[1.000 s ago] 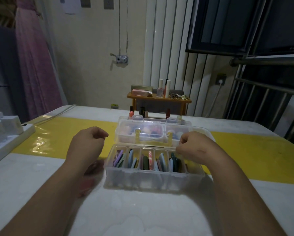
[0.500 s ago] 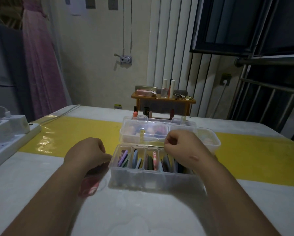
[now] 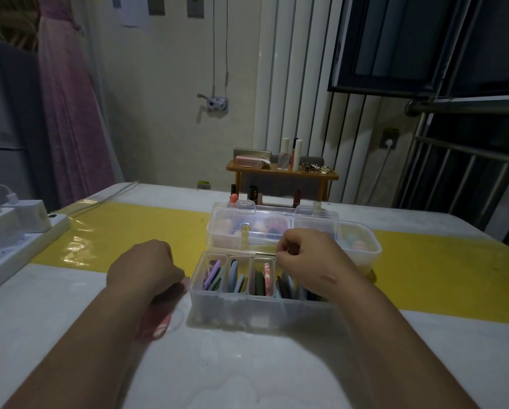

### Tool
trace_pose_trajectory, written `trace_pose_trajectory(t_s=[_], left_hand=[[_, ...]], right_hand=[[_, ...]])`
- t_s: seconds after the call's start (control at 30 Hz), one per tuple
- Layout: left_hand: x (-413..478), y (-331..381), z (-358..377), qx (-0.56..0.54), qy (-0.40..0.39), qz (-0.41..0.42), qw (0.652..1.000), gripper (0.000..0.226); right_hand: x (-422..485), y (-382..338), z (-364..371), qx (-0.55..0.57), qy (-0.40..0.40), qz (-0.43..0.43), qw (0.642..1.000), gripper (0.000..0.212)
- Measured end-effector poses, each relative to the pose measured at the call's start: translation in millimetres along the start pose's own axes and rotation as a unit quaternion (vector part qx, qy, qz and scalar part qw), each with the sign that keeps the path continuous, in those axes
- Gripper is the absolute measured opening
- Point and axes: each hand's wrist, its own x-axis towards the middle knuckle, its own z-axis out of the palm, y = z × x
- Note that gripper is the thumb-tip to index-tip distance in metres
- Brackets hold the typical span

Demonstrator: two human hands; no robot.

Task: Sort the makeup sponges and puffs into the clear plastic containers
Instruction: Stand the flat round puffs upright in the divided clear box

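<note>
Both hands hover curled at the divided container (image 3: 262,312). The left hand (image 3: 145,267) sits just beside its left end, knuckles up, and the right hand (image 3: 309,258) hangs over its back rim with thumb and forefinger drawn close together. Whether either one actually pinches anything I cannot tell, since the fingertips are turned away or lost in the dim light. A red patterned puff (image 3: 155,323) lies flat on the table (image 3: 247,367) under the left wrist, outside any container, and it looks like a piece not yet filed. It should be very light, soft and slightly grippy, so a gentle pinch at its rim between thumb and forefinger would do. It will bend if squeezed, and slid in edgeways it should stand like the others. The flat puffs (image 3: 214,274) in the container stand on edge in its compartments: purple, green, blue, dark green and one pink-and-white. Just behind it a latched clear box (image 3: 217,234) holds rounded pinkish sponges (image 3: 259,227), and a clear tub (image 3: 372,253) to the right holds pale green and pink ones.
</note>
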Motion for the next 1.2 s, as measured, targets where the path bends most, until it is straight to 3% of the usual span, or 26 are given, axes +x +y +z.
trace_pose_trajectory(t_s=[0.4, 0.77, 0.9, 1.2], left_hand=[[-4, 6, -4, -0.022, 0.112, -0.008, 0.993, 0.003], [-12, 18, -8, -0.154, 0.229, 0.035, 0.960, 0.009], [-20, 26, -13, -0.250, 0.245, 0.048, 0.936, 0.011], [-21, 36, -12, -0.497, 0.183, 0.034, 0.848, 0.022]], right_hand=[[-1, -1, -1, 0.001, 0.001, -0.003, 1.000, 0.009], [-1, -1, 1, 0.004, 0.001, -0.004, 1.000, 0.009], [-1, 0, 2, 0.008, 0.005, -0.006, 1.000, 0.009], [0, -2, 2, 0.046, 0.017, -0.020, 0.999, 0.014]])
